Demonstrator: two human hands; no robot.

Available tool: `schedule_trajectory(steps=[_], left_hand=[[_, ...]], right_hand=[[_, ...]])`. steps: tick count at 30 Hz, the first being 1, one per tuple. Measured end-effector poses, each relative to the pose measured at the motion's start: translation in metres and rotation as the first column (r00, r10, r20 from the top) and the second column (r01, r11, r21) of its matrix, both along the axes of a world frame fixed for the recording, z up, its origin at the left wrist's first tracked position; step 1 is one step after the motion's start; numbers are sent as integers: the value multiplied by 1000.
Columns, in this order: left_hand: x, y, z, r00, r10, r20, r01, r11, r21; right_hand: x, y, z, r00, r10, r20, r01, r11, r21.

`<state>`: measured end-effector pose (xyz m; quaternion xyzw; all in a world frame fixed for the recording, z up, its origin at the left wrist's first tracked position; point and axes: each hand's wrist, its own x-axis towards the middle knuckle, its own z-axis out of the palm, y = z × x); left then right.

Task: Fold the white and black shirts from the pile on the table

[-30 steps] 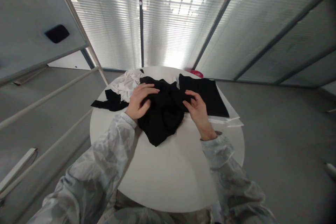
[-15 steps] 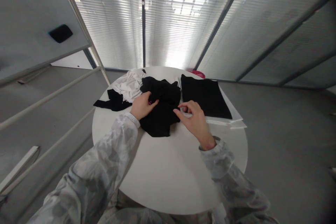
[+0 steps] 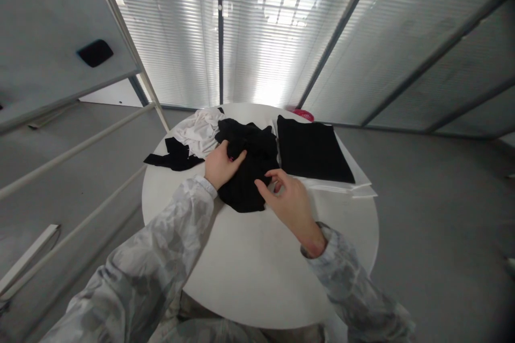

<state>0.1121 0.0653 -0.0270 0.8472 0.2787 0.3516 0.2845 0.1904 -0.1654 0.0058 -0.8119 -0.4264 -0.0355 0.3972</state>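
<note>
A crumpled black garment (image 3: 245, 187) lies on the round white table. My left hand (image 3: 222, 165) holds its left side, the thumb on top and the fingers partly hidden in the folds. A small pink spot shows beside that thumb. Over the garment's lower right edge is my right hand (image 3: 287, 195), its thumb and fingers curved and apart with a gap between them. Whether its fingertips touch the cloth I cannot tell.
A neatly folded black cloth (image 3: 314, 150) rests on white sheets (image 3: 358, 179) at the right. Crumpled white cloth (image 3: 200, 131) and another black piece (image 3: 175, 156) lie at the left. Something pink (image 3: 303, 114) shows at the table's (image 3: 257, 273) far edge. White rails (image 3: 76, 153) stand to the left.
My right hand has moved a little left and down, over the garment's lower right edge. The left hand keeps its hold and has shifted slightly to the right.
</note>
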Motion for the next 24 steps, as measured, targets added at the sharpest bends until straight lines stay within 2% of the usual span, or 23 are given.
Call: schedule_trajectory(steps=[3,6,8,10,11,13,15,17,18,21,24], left_hand=[[-2,13,2,994,-62,87,70,993,-96],[-7,38,7,997,12,72,2,981,-196],[-10,53,15,995,96,0,-95,985,-145],[-11,60,27,994,111,-22,-111,994,-1],[-9,60,35,998,67,-12,-66,994,87],[1,55,51,990,-143,-10,141,958,251],[20,46,64,907,-416,-70,413,843,343],[47,40,71,799,-587,-128,592,734,333],[61,39,71,771,-619,-153,632,710,311],[96,42,63,640,-672,-372,759,627,175],[114,47,53,562,-675,-478,796,599,89]], right_hand=[[15,-4,3,995,-71,63,70,997,14],[46,-18,4,995,-87,42,86,996,34],[68,-30,5,998,-57,19,56,998,34],[85,-41,6,1000,15,12,-16,999,30],[91,-45,6,998,58,11,-58,998,27],[96,-50,9,990,141,-4,-141,990,16],[97,-51,15,977,211,-44,-211,977,-1],[94,-52,22,960,266,-86,-268,963,-16],[94,-52,25,952,288,-100,-292,956,-20],[95,-54,32,938,321,-128,-327,945,-22],[103,-60,31,938,312,-152,-317,949,-4]])
